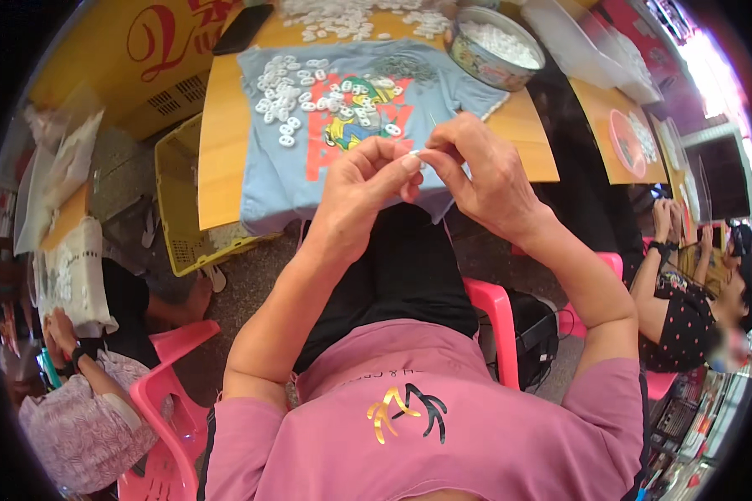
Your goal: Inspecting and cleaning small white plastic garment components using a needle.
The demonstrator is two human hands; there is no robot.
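Note:
My left hand (361, 185) pinches a small white piece (419, 157) between thumb and fingertips. Against it, my right hand (485, 171) closes thumb and forefinger; what these hold is too small to make out. Both hands are raised over the near edge of a light blue cloth (280, 184) with a coloured cartoon print, which looks like a T-shirt. On that cloth lie many loose white oval pieces (280, 90) with two holes each. Beyond them is a small heap of thin grey-green bits (405, 68).
A round tin (497, 73) full of white pieces stands at the back right, beside a clear plastic bin (589, 50). More white pieces (338, 18) and a dark phone (242, 30) lie at the far edge. A yellow crate (178, 238) is left below the table. People sit on both sides.

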